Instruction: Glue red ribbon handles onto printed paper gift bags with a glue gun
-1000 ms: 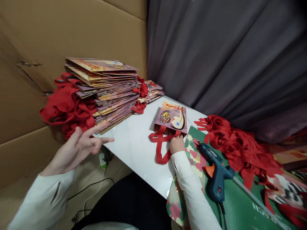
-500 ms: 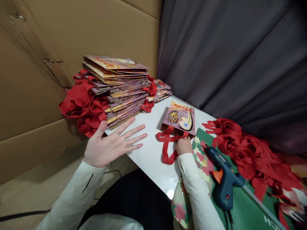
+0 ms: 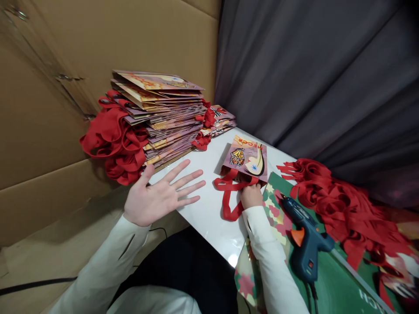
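Observation:
My left hand (image 3: 160,194) is held up in the air, palm showing and fingers spread, with nothing in it. It is in front of the tall stack of printed paper bags (image 3: 173,120). A single paper gift bag (image 3: 247,159) with a butterfly print lies flat on the white table (image 3: 209,235), its mouth towards me. My right hand (image 3: 252,196) reaches into that mouth, so its fingers are hidden and their grip cannot be seen. Red ribbon handles (image 3: 225,205) loop out of the bag to the left of my right wrist.
A dark blue glue gun (image 3: 306,244) with an orange trigger lies on a green sheet (image 3: 340,283) at the right. Behind it is a heap of red ribbons (image 3: 347,209). Red handles (image 3: 114,135) bulge from the stack, and a smaller bag pile (image 3: 222,120) stands beyond.
My left hand has moved slightly to the right, still spread. My right hand stays at the bag's mouth, and the bag has barely shifted.

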`<state>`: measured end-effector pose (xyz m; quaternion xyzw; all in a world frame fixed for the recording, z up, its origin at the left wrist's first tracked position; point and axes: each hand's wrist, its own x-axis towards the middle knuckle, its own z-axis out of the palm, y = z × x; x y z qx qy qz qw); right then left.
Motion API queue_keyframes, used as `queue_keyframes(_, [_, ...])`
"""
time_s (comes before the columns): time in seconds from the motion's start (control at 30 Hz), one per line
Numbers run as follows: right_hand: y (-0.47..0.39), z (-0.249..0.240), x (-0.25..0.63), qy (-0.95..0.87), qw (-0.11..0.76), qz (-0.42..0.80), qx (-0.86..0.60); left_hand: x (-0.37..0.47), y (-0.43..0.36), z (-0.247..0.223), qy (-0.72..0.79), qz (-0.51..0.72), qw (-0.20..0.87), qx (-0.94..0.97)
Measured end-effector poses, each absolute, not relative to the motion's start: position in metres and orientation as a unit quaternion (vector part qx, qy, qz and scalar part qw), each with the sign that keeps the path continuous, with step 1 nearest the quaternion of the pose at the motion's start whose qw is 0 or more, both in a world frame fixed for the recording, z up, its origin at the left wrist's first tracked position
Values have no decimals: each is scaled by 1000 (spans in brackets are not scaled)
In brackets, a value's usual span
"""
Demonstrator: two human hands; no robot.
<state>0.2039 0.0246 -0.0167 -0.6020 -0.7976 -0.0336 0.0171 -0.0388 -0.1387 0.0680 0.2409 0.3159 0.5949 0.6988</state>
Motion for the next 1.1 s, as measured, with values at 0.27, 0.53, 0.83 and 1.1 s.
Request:
queue_keyframes(0.27, [27,-22,207,-806,36,-41,-589,-66,-163,1,293,552,739,252])
queue_keyframes(0.53, [27,-23,207,-808,48,-41,-586,-80,-191,-7,409,493,656,398])
queue_keyframes(0.83, [28,-27,208,-808,54,-45,-585,-66,-200,-26,547,369,420,623])
queue_keyframes(1.1, [32,-32,212,-812,58,-34,-580,-91,-227,-76,652,129,171,727])
